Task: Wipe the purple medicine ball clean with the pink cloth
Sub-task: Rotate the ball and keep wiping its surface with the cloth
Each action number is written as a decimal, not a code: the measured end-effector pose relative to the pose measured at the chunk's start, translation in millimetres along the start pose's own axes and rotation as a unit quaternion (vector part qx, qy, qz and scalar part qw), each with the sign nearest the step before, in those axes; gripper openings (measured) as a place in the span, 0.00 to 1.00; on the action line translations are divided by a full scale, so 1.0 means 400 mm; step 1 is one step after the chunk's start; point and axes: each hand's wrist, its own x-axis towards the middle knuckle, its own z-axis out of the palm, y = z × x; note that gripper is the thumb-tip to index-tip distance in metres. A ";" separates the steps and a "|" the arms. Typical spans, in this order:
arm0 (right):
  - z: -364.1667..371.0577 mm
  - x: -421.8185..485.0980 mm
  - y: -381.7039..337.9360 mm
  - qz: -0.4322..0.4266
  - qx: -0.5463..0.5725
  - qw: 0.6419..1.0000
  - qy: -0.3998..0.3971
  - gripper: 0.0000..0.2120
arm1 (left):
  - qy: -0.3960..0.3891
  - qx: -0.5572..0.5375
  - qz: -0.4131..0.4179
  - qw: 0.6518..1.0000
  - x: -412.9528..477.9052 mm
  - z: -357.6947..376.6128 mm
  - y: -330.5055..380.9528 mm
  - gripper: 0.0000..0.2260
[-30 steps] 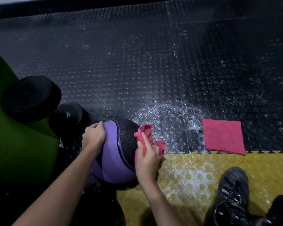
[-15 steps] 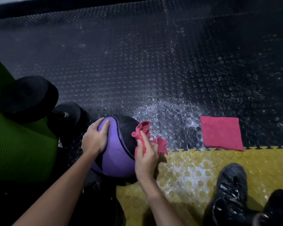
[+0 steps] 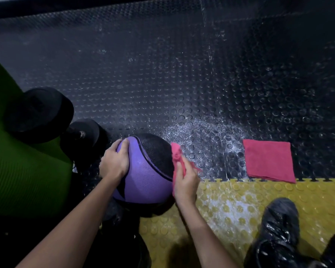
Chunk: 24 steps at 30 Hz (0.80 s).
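A purple and black medicine ball [image 3: 145,176] sits on the floor at lower centre. My left hand [image 3: 114,163] lies on its left side, fingers curved over the purple panel. My right hand [image 3: 186,179] holds a bunched pink cloth [image 3: 177,157] against the ball's right side. Part of the cloth is hidden between my palm and the ball.
A second pink cloth [image 3: 269,161] lies folded flat to the right, near a wet patch [image 3: 205,132] on the black studded floor. A black dumbbell [image 3: 46,120] rests by a green mat [image 3: 17,171] at left. A black shoe [image 3: 278,219] stands on the yellow mat [image 3: 230,200].
The ball has turned so more purple faces up. My left hand slid round its left side. My right hand with the cloth moved down the right side.
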 end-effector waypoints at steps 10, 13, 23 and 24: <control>0.011 -0.058 -0.099 -0.183 -0.041 0.982 0.003 0.16 | 0.025 0.014 0.019 0.999 -0.019 0.015 -0.020 0.21; -0.007 0.016 -0.154 -0.200 -0.110 0.971 -0.069 0.14 | 0.044 0.016 0.031 0.998 -0.055 0.029 -0.046 0.25; -0.072 0.025 -0.125 -0.150 -0.135 0.977 -0.068 0.12 | -0.002 0.136 0.173 0.975 -0.149 0.074 -0.014 0.30; -0.086 -0.036 -0.108 -0.168 -0.093 0.981 -0.010 0.14 | -0.008 0.137 0.186 0.973 -0.137 0.069 -0.010 0.30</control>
